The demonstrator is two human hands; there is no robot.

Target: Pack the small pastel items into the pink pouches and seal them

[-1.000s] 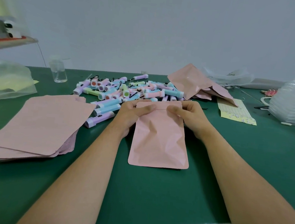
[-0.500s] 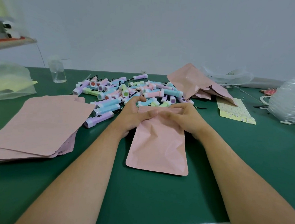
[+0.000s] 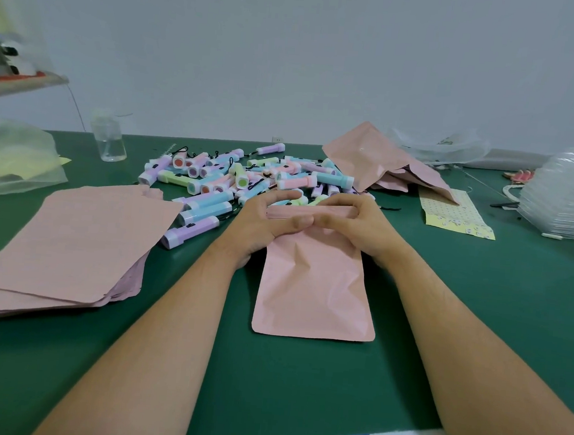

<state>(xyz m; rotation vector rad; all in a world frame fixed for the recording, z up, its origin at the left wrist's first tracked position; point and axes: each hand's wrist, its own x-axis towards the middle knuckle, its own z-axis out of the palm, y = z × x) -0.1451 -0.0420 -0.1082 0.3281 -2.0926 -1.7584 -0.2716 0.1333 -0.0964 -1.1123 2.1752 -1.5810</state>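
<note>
1. Head view looks down on a green table (image 3: 299,390), and both bare hands meet at the top of one pink pouch (image 3: 314,288) lying flat in the middle.
2. Left hand (image 3: 268,222) pinches the pouch's top edge, thumb on the near side, fingers curled over the far side, closed tight on the strip.
3. Right hand (image 3: 357,226) does the same from the other side, fingers folded over the top strip, thumb tip touching the left thumb at the centre.
4. Pouch body runs from the hands toward the camera, creased and slightly puffed, its rounded bottom corners resting on the table.
5. Whether the seal is fully pressed shut, I cannot tell; the hands cover it.
6. Just beyond the hands sits the heap of small pastel items (image 3: 233,178), blue, purple, pink and green, with black cords among them.
7. Off to the left lies a stack of flat pink pouches (image 3: 70,245), well apart from the hands.
8. Far right of the heap, more pink pouches (image 3: 372,159) are piled loosely, one standing up.
9. Next to them lies a yellow patterned sheet (image 3: 457,217).
10. Back left stands a clear small bottle (image 3: 108,138).
</note>
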